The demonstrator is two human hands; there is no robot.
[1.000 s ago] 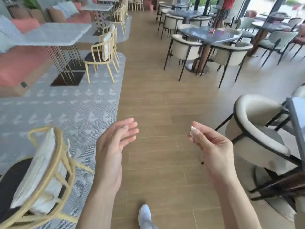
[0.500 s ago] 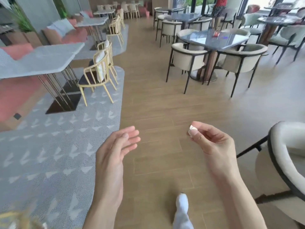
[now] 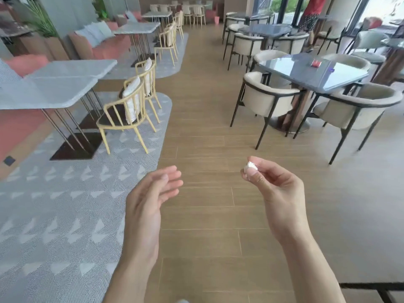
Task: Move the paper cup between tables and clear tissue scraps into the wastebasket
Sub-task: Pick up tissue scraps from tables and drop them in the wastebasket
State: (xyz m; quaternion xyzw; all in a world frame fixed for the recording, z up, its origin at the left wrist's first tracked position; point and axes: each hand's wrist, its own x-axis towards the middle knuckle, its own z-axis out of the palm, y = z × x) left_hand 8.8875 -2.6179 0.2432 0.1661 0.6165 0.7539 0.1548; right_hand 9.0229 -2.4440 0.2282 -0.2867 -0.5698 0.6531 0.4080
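While the wooden aisle floor (image 3: pixel 209 119) is stretching out ahead, a small white tissue scrap (image 3: pixel 250 165) is being pinched between thumb and fingertips of the right hand (image 3: pixel 277 189), raised out in front of the body. Nothing is being held by the left hand (image 3: pixel 148 202); its fingers are being kept loose and nearly straight, palm turned inward. By the look of it, the clearing step is in hand: the scrap is being carried toward a bin rather than picked or dropped. No wastebasket is being shown anywhere in view, and no paper cup is being made out either. To the left, a grey marble worktop (image 3: pixel 54 84) with yellow wire chairs (image 3: pixel 124 114) is being passed over patterned carpet (image 3: pixel 65 204); to the right, a dark glass worktop (image 3: pixel 306 73) ringed by cream armchairs (image 3: pixel 266 97) is carrying a small red item (image 3: pixel 315 63), too small to identify. What is being called for next, as judged: the wastebasket must be located, the pinch kept firm on so light a scrap, then the hand brought over the opening before release.
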